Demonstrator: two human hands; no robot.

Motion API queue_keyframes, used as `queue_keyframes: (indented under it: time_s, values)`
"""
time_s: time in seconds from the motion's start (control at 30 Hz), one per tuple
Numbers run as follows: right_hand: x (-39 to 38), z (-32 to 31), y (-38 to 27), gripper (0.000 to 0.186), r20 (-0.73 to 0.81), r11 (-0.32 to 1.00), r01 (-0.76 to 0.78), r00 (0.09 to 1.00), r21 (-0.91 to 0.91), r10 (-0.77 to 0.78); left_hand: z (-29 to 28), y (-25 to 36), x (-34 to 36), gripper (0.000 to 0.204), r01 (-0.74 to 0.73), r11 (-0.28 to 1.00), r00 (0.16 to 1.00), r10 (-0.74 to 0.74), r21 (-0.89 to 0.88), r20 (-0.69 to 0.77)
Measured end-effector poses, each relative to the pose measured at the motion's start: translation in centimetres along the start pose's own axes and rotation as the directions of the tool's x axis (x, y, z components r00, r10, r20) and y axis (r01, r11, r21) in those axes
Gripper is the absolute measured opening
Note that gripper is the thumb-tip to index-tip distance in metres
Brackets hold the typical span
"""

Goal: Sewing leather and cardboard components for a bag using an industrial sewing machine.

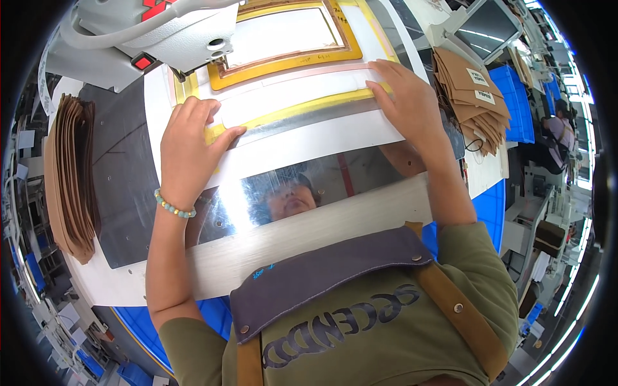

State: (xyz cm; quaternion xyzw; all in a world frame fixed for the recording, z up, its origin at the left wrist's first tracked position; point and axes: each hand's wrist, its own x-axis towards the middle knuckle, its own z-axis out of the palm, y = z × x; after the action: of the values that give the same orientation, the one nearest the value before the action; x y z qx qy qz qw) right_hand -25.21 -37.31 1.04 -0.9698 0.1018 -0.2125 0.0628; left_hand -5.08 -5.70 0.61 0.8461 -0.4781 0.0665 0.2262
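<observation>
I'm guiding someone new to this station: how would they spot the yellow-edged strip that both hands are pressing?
Start at the white sewing machine at top left and come down the white work table. The yellow-edged strip lies flat across it, the left hand on one end and the right hand on the other. Unlike the closed orange-yellow frame behind, it is one long, narrow bar.
</observation>
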Motion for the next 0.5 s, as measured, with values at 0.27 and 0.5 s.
queue_keyframes:
  time_s: [0.27, 0.5]
  values:
    - [-2.0, 1.3, -4.4, 0.043, 0.08, 0.994, 0.052, 0.995, 0.101, -0.06, 0.7, -0.2, 0.0, 0.038, 0.087, 0.972, 0.996, -0.087, -0.217, 0.01]
    - [-0.1, -0.1, -3.3, 0.03, -0.052, 0.994, 0.112, 0.992, 0.013, -0.111, 1.5, 0.0, -0.1, 0.034, 0.075, 0.974, 0.997, -0.074, -0.216, 0.015]
